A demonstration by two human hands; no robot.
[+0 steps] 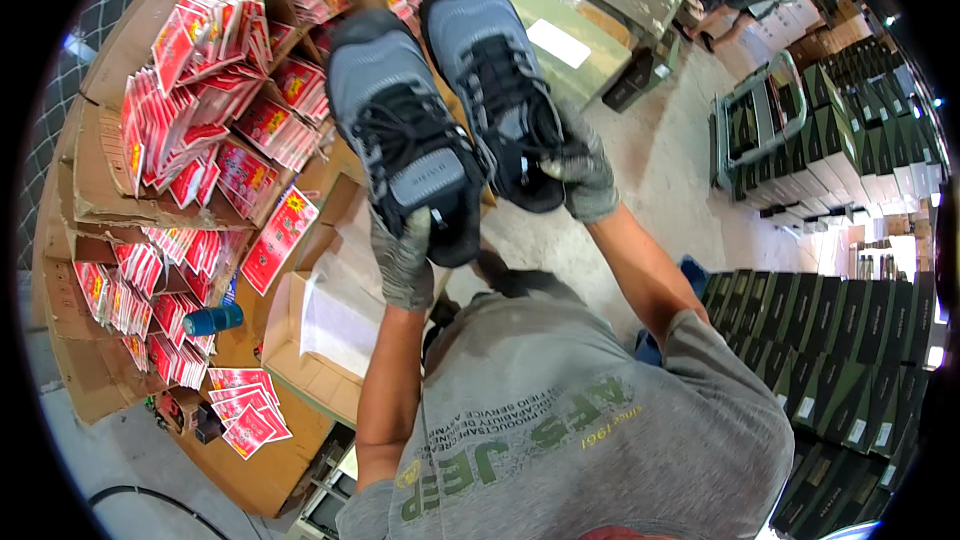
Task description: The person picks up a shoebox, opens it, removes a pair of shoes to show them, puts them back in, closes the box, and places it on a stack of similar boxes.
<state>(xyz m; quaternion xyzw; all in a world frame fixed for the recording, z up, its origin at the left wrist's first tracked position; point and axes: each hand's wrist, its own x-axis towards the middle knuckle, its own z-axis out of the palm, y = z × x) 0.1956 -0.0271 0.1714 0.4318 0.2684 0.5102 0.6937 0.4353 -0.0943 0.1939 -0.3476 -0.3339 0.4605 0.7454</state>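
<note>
I hold up a pair of grey and black laced shoes side by side, toes pointing away from me. My left hand point(403, 262), in a grey glove, grips the heel of the left shoe point(400, 130). My right hand point(585, 178), also gloved, grips the heel and opening of the right shoe point(490, 70). Both shoes hang in the air above an open cardboard shoebox point(300, 360) lined with white tissue paper.
Cardboard bins point(100, 190) on the left hold several stacks of red and yellow packets. A blue can point(212, 319) lies among them. Dark green shoeboxes point(840, 340) are stacked on the right, more on a trolley point(765, 110). A person stands at the far top right.
</note>
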